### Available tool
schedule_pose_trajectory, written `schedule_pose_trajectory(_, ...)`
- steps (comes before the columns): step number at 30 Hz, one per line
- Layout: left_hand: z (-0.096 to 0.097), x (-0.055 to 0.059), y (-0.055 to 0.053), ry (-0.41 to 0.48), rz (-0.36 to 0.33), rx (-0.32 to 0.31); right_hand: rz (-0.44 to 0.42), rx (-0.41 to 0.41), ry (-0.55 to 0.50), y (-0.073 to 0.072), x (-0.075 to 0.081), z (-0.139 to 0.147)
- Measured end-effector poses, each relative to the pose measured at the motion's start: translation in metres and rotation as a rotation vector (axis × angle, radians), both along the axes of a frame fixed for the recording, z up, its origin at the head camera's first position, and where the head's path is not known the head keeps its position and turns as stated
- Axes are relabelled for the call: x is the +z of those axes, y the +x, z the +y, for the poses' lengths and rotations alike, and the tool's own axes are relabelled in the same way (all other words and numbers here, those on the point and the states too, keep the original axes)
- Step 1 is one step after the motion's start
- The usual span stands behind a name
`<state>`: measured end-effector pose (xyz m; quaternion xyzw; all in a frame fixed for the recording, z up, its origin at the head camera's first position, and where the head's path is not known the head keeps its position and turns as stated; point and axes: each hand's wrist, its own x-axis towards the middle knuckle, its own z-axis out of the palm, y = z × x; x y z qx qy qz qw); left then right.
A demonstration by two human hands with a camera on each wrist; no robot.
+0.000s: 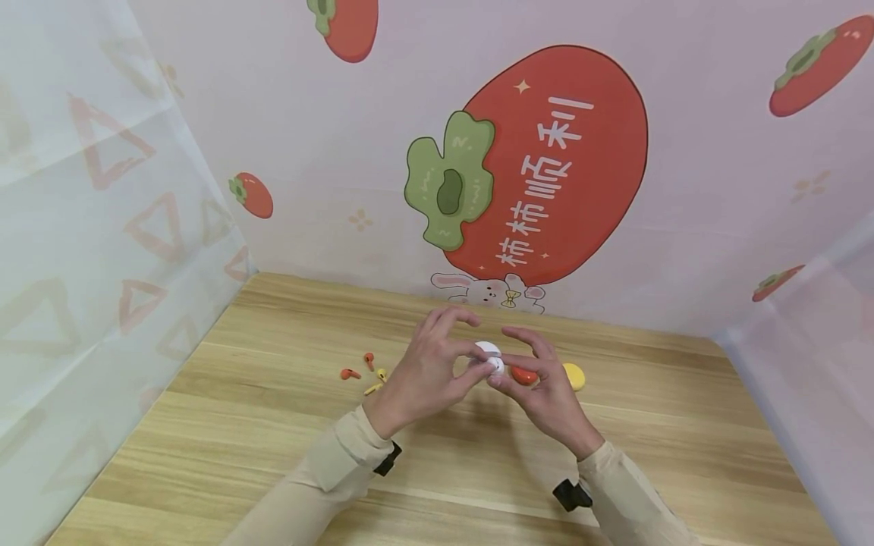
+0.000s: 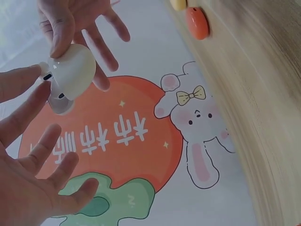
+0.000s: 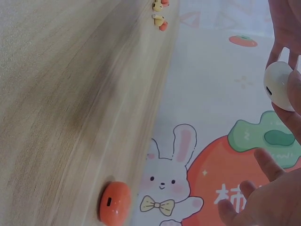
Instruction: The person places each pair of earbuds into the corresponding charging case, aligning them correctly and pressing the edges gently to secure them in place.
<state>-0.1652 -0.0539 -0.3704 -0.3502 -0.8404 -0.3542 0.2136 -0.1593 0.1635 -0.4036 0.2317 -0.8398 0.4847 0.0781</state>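
Both hands meet over the table around a white earbud case [image 1: 488, 349], whose lid stands raised. With thumb and index finger, my left hand [image 1: 425, 373] pinches a white earbud [image 2: 45, 74] at the case opening. My right hand [image 1: 546, 387] grips the case between thumb and fingers, its other fingers spread. From the right wrist, the rounded shell of the case [image 3: 278, 85] shows, partly covered by fingers. Just behind the right hand sits a red-orange earbud case [image 1: 524, 375], shut, on the table.
A round yellow case [image 1: 575, 376] lies right of the red-orange one. Left of my left hand are orange earbuds [image 1: 350, 374] and yellow earbuds [image 1: 372, 389], loose on the wooden table [image 1: 273, 440]. A printed cloth wall [image 1: 328, 152] rises behind the table.
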Motion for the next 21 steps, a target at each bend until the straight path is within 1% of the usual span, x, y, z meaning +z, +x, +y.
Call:
schedule_pose_trajectory(7,0.0028,0.0014,0.0024,0.011,-0.027,0.051,0.003,-0.011,0.004,0.0003,0.0005,0.0001)
schedule_pose_trajectory(13,0.0011,0.0030,0.0025,0.029,-0.033,0.062,-0.006,-0.014,0.005,0.0008,0.0011,0.0003)
schedule_pose_trajectory(16,-0.0016,0.0036,0.0008,0.054,-0.032,0.074,-0.009,-0.015,0.002,0.0010,0.0010,0.0007)
schedule_pose_trajectory(18,-0.0033,0.0037,-0.0011,0.083,-0.024,0.081,-0.014,-0.016,-0.002,0.0011,0.0009,0.0011)
schedule_pose_trajectory(21,-0.0049,0.0038,-0.0033,0.128,-0.030,0.090,-0.022,-0.019,-0.010,0.0010,0.0006,0.0018)
